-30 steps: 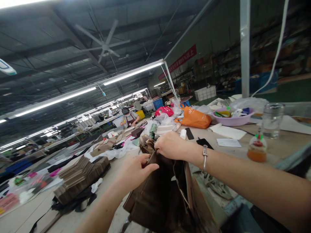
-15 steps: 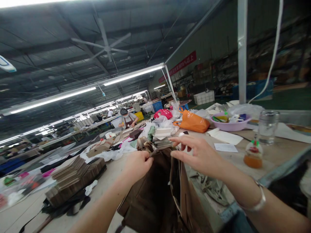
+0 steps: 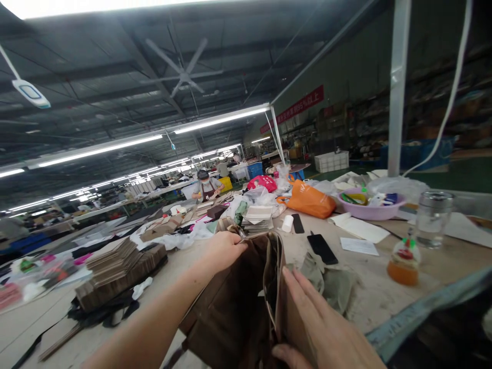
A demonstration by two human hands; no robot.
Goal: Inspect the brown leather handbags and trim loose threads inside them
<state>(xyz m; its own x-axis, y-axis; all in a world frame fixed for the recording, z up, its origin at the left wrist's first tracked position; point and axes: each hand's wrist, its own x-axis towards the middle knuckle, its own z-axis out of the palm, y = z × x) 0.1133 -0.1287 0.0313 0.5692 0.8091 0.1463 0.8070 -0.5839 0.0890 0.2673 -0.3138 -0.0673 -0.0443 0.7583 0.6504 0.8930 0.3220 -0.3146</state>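
A brown bag [image 3: 230, 307] stands upright with its mouth open, showing a dark inside and a pocket opening along its right side. My left hand [image 3: 225, 252] pinches the bag's far rim, near a shiny metal piece. My right hand [image 3: 323, 323] lies along the outside of the bag's right side, fingers stretched forward and the thumb over the near edge. Just right of the bag is a crumpled grey-green cloth [image 3: 330, 282]. Beyond the rim sits a stack of light panels [image 3: 258, 218].
Stacked brown pieces [image 3: 115, 266] lie at left. To the right are a phone [image 3: 323, 249], an orange bag [image 3: 311, 199], a purple basin [image 3: 371, 210], a glass jar [image 3: 433, 220] and a small bottle of amber liquid [image 3: 403, 269]. A person [image 3: 208, 189] works farther back.
My right hand has moved from the bag's far rim down and nearer, onto its right side. The phone now shows. My left hand still pinches the rim.
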